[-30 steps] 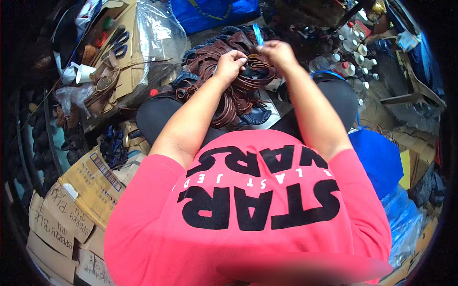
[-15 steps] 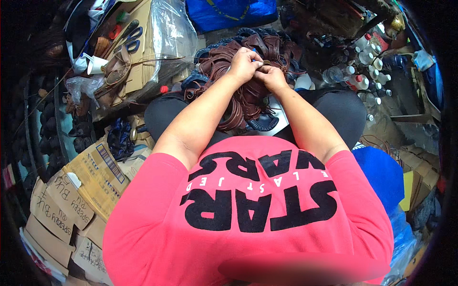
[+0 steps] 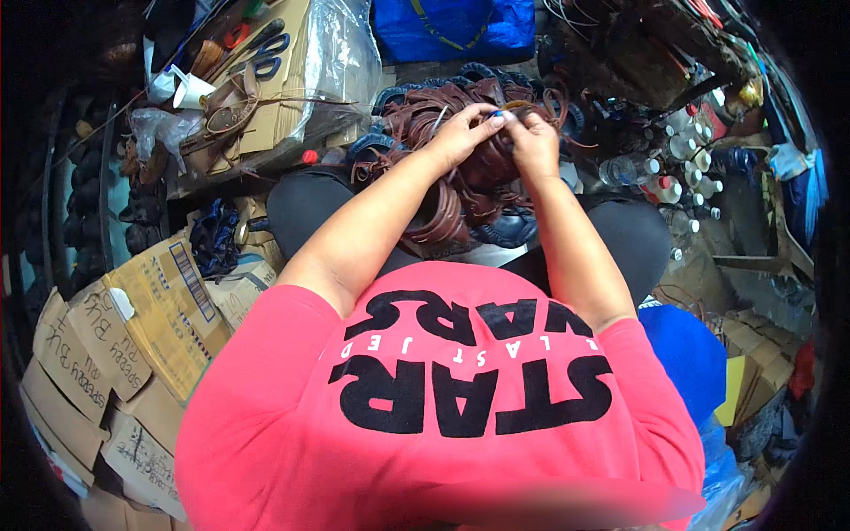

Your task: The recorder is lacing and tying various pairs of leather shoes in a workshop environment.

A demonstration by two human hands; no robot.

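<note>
Both hands meet over a pile of brown leather shoes (image 3: pixel 427 111) with laces and dark blue edges, lying between my knees. My left hand (image 3: pixel 467 134) is closed in a pinch, its thumb and forefinger at a small blue-tipped thing (image 3: pixel 498 113). Right beside it, my right hand (image 3: pixel 534 144) is also closed, fingertips pressed together; what they grip is too small to make out. Just below the fingers sits one brown leather shoe (image 3: pixel 490 168), partly covered by the hands. A thin brown lace (image 3: pixel 580 143) sticks out to the right.
Scissors (image 3: pixel 268 53), a white cup (image 3: pixel 191 91) and a brown sandal-like piece (image 3: pixel 232 111) lie on cardboard at the left. Several plastic bottles (image 3: pixel 666 188) stand at the right. A blue bag (image 3: pixel 453 31) is at the far side; flattened cartons (image 3: pixel 164 310) lie lower left.
My right hand has risen and shifted right, its fingers now pointing up. The blue tip, formerly behind my left hand, shows between both hands. The whole view has shifted slightly.
</note>
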